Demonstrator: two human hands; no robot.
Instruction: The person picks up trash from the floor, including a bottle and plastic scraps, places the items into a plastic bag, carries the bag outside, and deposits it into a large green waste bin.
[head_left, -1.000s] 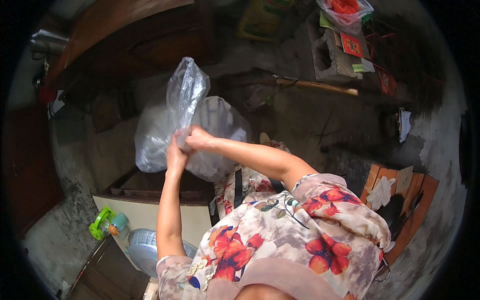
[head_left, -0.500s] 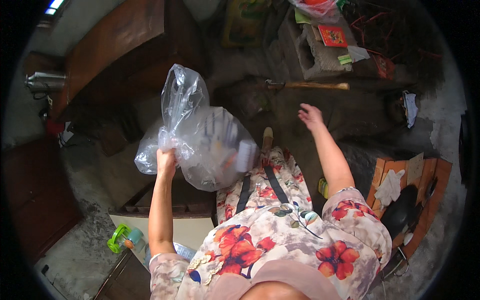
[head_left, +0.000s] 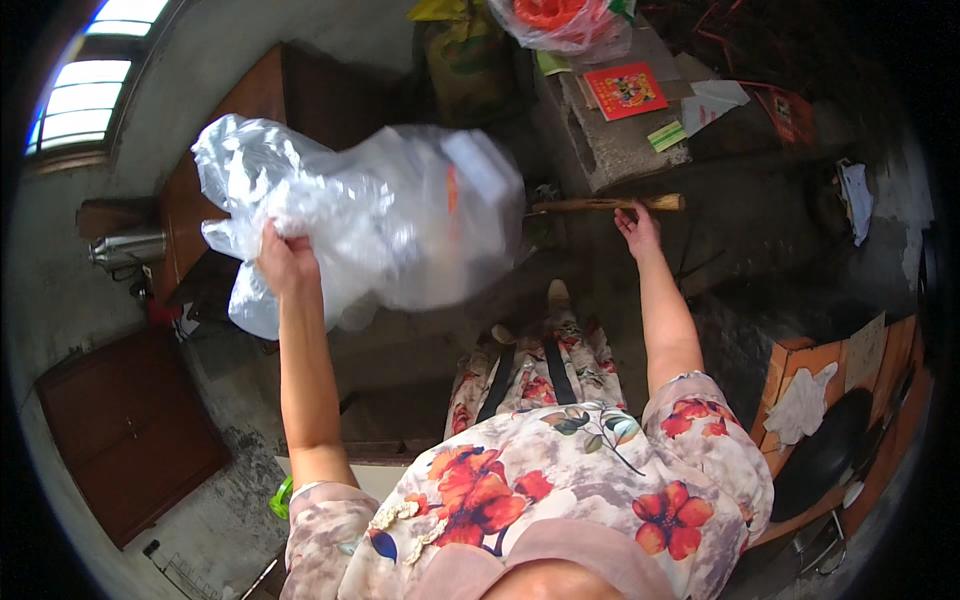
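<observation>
- Head view: landmark = grey concrete block [head_left: 622, 155], upper right of centre; all places below given from it
- Clear plastic bag [head_left: 400, 215]: left of the block and a bit nearer the wearer, big and puffed out, lying sideways across the view, well apart from the block
- Bag contents hard to read through the film: a pale box-like shape and an orange-red patch at the end toward the block, both blurred
- Left hand [head_left: 290, 265]: far left of the block, nearer the wearer; fingers clenched on gathered film at the bag's far end, loose folds sticking out past the grip
- Right hand [head_left: 640, 230]: just nearer the wearer than the block; fingers released, slightly bent and spread, nothing seen in them
- Wooden stick [head_left: 580, 204]: between block and right hand, running crosswise; fingertips overlap it in view, cannot tell if they touch
- Red booklet [head_left: 627, 91]: flat on top of the block, picture side up; yellow-green slip [head_left: 667, 136] near it, also on top
- Second clear bag [head_left: 560, 20] with something red inside: beyond the booklet, at the block's far end
- Green-and-yellow sack [head_left: 465, 65]: left of the block, upright
- White cloth [head_left: 800, 405] and black wok [head_left: 825, 450]: right of the block, much nearer the wearer, side by side
- Metal flask [head_left: 125, 250]: far left of the block, past the left hand
</observation>
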